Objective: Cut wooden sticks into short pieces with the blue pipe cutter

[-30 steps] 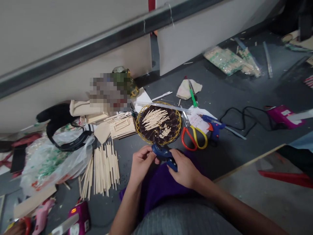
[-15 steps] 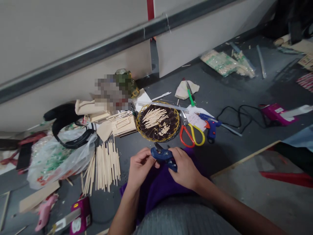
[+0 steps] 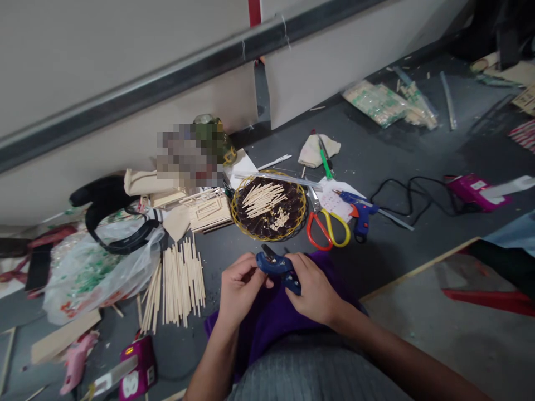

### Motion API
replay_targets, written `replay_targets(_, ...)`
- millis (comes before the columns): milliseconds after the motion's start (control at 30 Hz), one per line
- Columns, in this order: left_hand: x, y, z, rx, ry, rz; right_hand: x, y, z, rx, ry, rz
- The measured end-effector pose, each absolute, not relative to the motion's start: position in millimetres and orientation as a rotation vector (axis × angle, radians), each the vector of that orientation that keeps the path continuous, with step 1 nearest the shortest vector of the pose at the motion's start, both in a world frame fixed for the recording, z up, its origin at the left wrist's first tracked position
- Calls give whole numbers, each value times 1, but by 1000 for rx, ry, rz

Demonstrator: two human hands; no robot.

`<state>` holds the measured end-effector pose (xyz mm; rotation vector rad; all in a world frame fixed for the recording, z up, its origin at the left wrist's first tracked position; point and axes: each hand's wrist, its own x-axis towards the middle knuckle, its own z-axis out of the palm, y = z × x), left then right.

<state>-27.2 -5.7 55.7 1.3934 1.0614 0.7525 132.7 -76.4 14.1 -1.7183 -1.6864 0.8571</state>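
My right hand (image 3: 315, 287) is wrapped round the handles of a blue hand cutter (image 3: 273, 264), whose dark blade points up and to the left. At the cutter's left end, the fingers of my left hand (image 3: 242, 287) are pinched together. What they hold, if anything, is hidden behind the fingers and the tool. Both hands are above a purple cloth (image 3: 267, 334) at my lap. Just beyond them sits a round woven basket (image 3: 303, 214) with a yellow rim, bearing short wooden sticks (image 3: 264, 199) and tiny cut pieces (image 3: 281, 219).
Long wooden sticks (image 3: 181, 284) lie to the left, beside a plastic bag (image 3: 104, 278). Right of the basket are scissors (image 3: 328, 228) and a blue glue gun (image 3: 363, 216). A pink glue gun (image 3: 79, 362) lies front left. A wooden edge (image 3: 422, 270) runs on the right.
The cutter's jaw end has tilted slightly, and its blade looks a little nearer the blue body. Both hands keep almost the same place; the view has shifted slightly.
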Motion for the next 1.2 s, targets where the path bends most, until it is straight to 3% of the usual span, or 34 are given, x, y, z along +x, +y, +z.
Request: replay_targets(1200,-5,46,20,1313,1154,664,142,-33,-18,-1728,-1526,1057)
